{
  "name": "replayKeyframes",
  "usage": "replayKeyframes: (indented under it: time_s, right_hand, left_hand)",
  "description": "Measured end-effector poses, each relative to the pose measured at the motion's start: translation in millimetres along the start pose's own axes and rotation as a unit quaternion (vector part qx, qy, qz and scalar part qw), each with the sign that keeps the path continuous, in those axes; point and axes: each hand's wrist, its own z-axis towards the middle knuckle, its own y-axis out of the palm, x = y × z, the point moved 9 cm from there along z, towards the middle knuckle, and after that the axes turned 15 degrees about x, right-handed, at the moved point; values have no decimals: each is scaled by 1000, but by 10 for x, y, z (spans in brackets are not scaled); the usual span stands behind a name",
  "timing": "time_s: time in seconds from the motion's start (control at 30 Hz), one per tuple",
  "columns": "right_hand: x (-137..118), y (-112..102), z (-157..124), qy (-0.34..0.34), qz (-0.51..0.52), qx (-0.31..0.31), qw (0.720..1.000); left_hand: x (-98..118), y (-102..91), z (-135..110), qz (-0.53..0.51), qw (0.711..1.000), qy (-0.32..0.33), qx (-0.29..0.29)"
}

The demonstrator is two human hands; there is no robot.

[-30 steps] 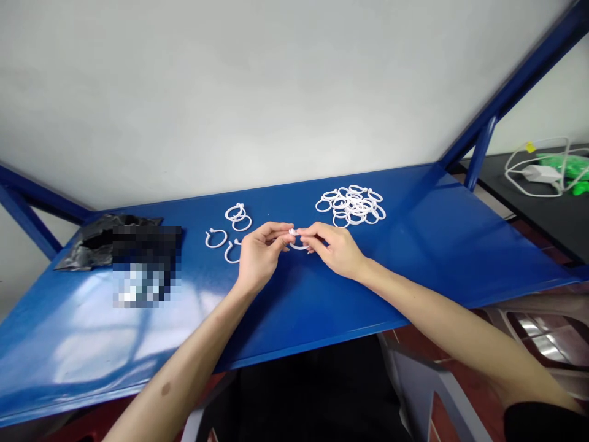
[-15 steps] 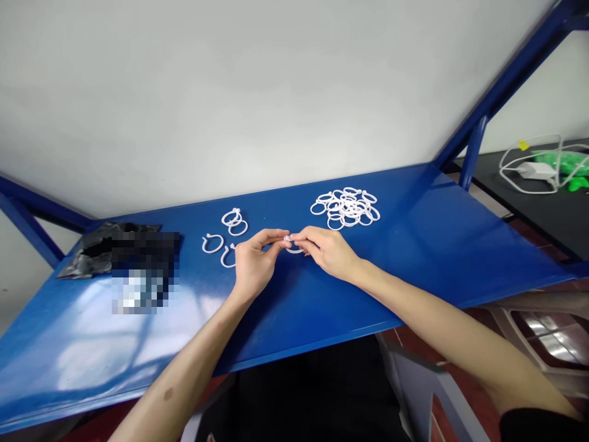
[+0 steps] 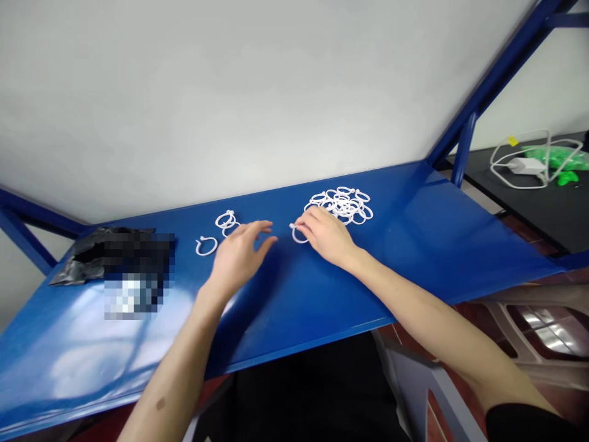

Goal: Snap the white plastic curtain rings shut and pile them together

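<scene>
Between the thumb and fingers of my right hand is a white plastic curtain ring, its left side sticking out over the table. My left hand is open, thumb and fingers apart, with nothing in it. Close to its left lies an unfastened curtain ring. Behind that hand are overlapping curtain rings, partly covered by the fingers. Just beyond my right hand lies a heap of several white curtain rings.
A blue tabletop runs along a pale wall, with blue frame bars at both ends. Black plastic bags lie on the left, partly pixelated. To the right, a black table bears a white charger and green plastic.
My left hand has let go of the ring and moved left, its fingers opening. My right hand keeps the ring and has shifted slightly up. The view has moved a little.
</scene>
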Motion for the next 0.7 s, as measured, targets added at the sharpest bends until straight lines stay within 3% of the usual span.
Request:
replayKeyframes:
  time_s: [0.13,0.23,0.3,0.53,0.7]
  right_hand:
    - [455,-191,113,30,-109,66,991]
    - [676,-227,142,47,-141,75,986]
    - [746,-205,143,61,-157,66,984]
    - [619,-305,155,70,-140,105,982]
    - [288,-321,109,35,-58,106,992]
  left_hand:
    - [-472,-215,27,142,989,7,-41]
    - [-737,-175,-69,164,978,13,-128]
    - [-821,-140,-114,174,973,15,-153]
    - [-733,-23,-87,188,969,38,-157]
    - [-359,-7,-28,108,985,71,-112]
